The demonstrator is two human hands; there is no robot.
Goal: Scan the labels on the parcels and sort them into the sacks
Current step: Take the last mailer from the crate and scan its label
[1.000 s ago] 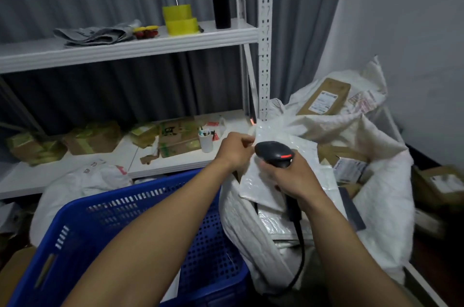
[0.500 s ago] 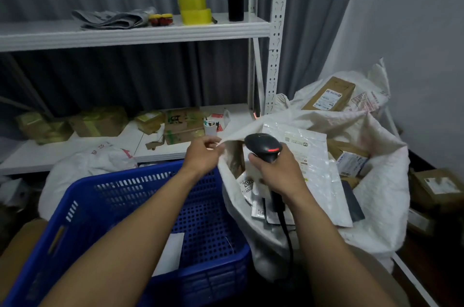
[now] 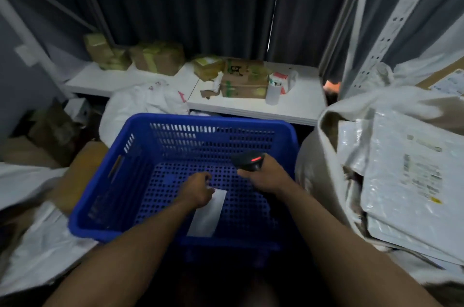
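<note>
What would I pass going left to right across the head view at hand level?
Left white sack → left hand → right hand gripping the scanner → right white sack → labelled parcel.

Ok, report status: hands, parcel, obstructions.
Right hand grips scanner. Left hand at white parcel in blue basket, grip unclear. Nothing covering the parcel.

Both forearms were extended forward and down. The left hand was curled over the corner of a parcel, grip unclear; the right hand was wrapped round a scanner.
</note>
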